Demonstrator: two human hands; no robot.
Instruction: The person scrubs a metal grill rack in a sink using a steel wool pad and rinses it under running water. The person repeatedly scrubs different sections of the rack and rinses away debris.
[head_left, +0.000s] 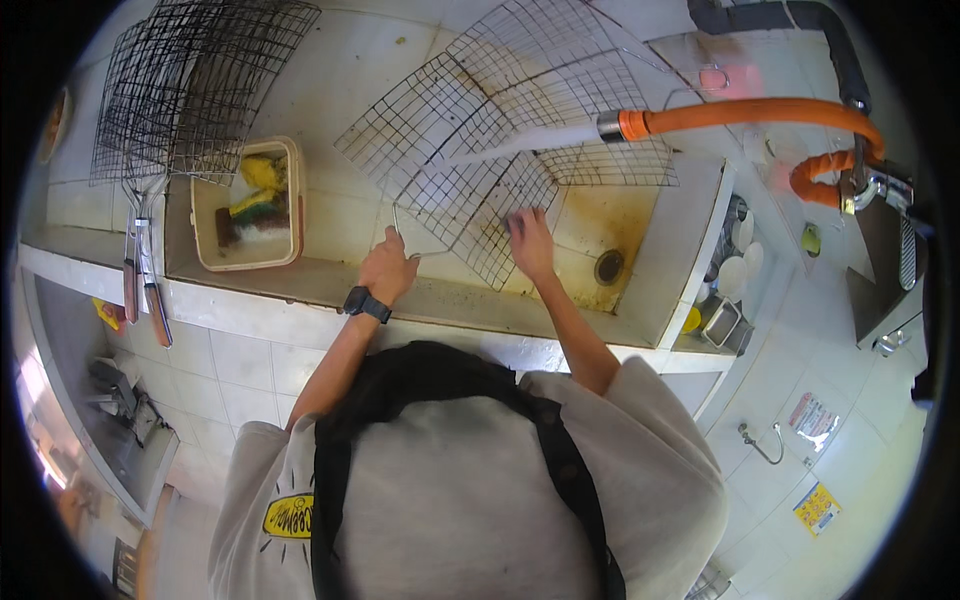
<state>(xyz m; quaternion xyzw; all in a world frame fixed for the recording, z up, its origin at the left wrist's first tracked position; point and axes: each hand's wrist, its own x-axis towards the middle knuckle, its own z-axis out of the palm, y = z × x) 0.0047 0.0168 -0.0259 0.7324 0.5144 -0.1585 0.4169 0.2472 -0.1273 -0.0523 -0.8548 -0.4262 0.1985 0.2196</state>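
Observation:
My left hand (388, 271), with a watch on its wrist, is closed on the wire handle of a wire grill basket (450, 142). The basket lies tilted in a tiled sink (645, 247). At the basket's near right part, my right hand (531, 238) presses a small dark scrubbing pad (513, 223) on the mesh. Water pours over the wires from an orange hose (697, 114). More wire mesh (577, 90) leans at the back of the sink. A drain (608, 267) shows to the right of my right hand.
Blackened grill baskets (187, 90) with wooden handles rest at the left, over the sink's edge. Beside them a plastic tub (298, 202) holds sponges and cloudy water. Dishes (735, 274) stand right of the sink wall. A metal tap (874, 191) feeds the hose.

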